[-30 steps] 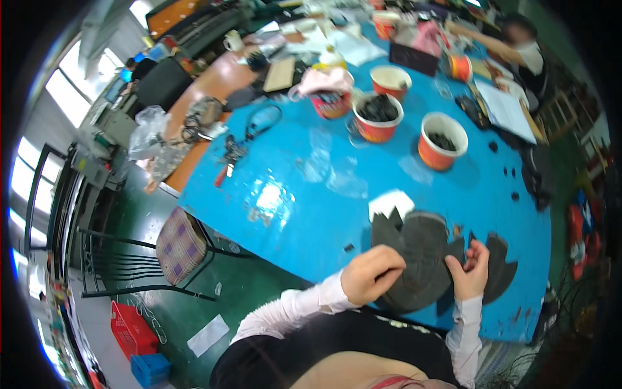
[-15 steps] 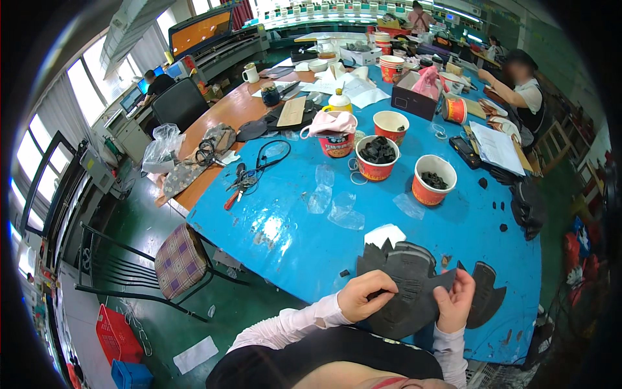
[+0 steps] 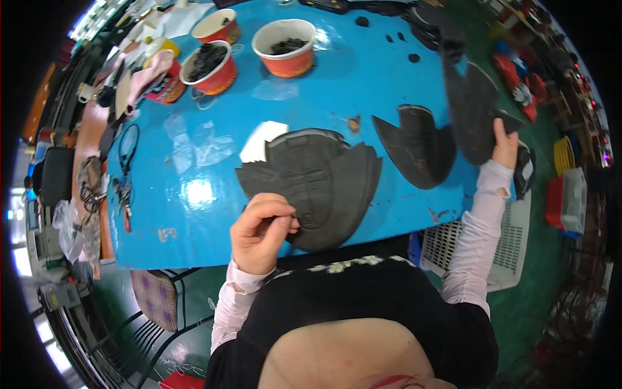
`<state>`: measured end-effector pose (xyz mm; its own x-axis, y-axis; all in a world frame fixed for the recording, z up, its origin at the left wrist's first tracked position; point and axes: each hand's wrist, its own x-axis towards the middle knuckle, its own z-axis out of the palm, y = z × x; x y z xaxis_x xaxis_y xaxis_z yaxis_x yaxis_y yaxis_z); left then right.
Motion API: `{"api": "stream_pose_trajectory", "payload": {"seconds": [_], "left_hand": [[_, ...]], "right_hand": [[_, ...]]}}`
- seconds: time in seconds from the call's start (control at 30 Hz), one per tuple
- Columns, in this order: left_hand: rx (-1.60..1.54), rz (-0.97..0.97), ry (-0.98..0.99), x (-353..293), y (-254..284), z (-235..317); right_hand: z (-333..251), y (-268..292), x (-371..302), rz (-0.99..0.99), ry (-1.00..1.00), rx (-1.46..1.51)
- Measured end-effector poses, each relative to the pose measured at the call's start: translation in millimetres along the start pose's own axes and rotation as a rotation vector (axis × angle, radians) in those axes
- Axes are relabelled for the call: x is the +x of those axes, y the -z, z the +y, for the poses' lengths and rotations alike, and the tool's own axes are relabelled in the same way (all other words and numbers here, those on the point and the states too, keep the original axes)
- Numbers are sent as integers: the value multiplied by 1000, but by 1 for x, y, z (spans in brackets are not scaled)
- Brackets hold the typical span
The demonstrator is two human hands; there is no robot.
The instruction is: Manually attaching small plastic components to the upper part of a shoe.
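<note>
My left hand [image 3: 260, 232] is closed in a pinch over the lower left edge of a stack of dark grey shoe-upper-like pieces [image 3: 324, 188]; whatever its fingertips hold is too small to make out. These pieces have jagged left edges and slits in the middle. At the table's right edge, my right hand [image 3: 505, 146] grips a dark grey curved piece [image 3: 472, 113], held up and smeared by motion. Another dark piece [image 3: 421, 146], with a pointed side and rounded lower end, lies flat between the stack and my right hand.
Paper tubs [image 3: 283, 61] with black scraps stand at the far side of the blue table [image 3: 363, 78]. Clear plastic bits [image 3: 212, 150] and cutting tools [image 3: 123, 194] lie at left. A white crate [image 3: 508, 243] sits below the right edge, and a checked chair [image 3: 155, 298] at lower left.
The view has turned rightward. My right hand has moved right, away from the stack, carrying a dark piece to the table's right side. My left hand stays pinched by the stack.
</note>
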<state>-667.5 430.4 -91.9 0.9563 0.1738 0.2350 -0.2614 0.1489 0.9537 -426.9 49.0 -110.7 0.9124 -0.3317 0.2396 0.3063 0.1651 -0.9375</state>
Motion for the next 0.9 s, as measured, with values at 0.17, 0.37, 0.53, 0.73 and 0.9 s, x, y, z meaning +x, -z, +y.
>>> {"api": "stream_pose_trajectory", "payload": {"seconds": [0.17,0.37,0.53,0.73,0.9], "left_hand": [[-193,25,127,3,-12,0],[-329,111,306,6,-18,2],[-453,55,211,10,-24,-8],[-222,34,153,5,-20,1],[-82,33,101,-2,-12,-4]], "right_hand": [[29,14,-28,-230,-120,-182],[20,-9,-49,-15,722,-1333],[-54,-94,-115,-546,-73,-315],[-50,-142,-189,-1067,-284,36],[-50,-151,-191,-1071,-436,58]]}}
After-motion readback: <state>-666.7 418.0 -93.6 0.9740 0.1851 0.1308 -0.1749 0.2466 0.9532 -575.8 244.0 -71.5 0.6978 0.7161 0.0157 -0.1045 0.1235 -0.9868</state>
